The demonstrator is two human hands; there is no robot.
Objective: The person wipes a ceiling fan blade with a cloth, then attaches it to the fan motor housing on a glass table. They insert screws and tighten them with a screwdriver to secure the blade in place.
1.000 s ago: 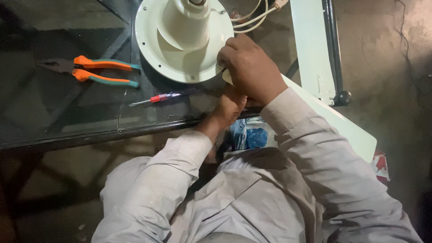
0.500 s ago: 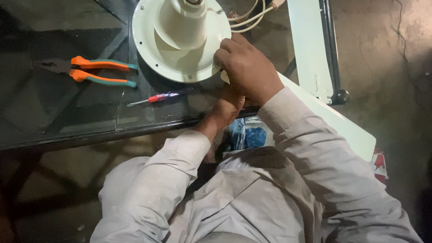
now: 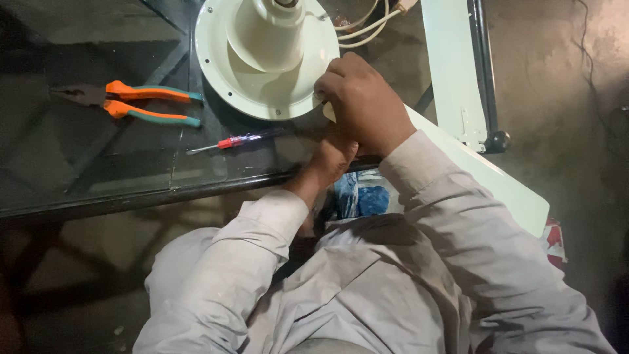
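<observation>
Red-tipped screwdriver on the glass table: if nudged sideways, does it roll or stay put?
The screwdriver looks slim and round, lying flat on the smooth glass table, so it would probably roll or skid easily. It seems light and stiff, likely easy to pinch by its clear handle. Nothing beside it would stop it; the pliers lie apart.

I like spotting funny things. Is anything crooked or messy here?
Yes: the long cream fan blade juts past the dark glass table edge, over the person's lap. Nothing looks spilled or broken.
</observation>
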